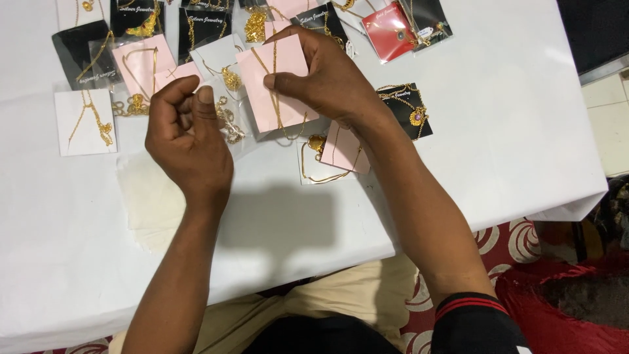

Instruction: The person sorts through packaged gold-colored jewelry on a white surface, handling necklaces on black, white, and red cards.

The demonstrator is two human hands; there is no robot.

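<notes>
White card with gold chain point(86, 122) far left on white table point(511, 131); left hand point(187, 141) centre-left, fingers curled shut, holding nothing visible; right hand point(327, 78) upper centre pinches pink card point(275, 85) wrapped with gold chain point(275, 98); red card point(391, 29) top right

Jewellery cards point(85, 121) lie in rows across the far part of the surface point(511, 131). The right hand point(327, 78) holds one card point(275, 85) above them, with the left hand point(187, 134) just left of it. A paper stack point(147, 203) lies nearer, under the left wrist.

Right hand point(331, 82) pinching a pink card point(278, 88) with gold chain point(274, 92) (left hand point(187, 134) curled beside it).
</notes>
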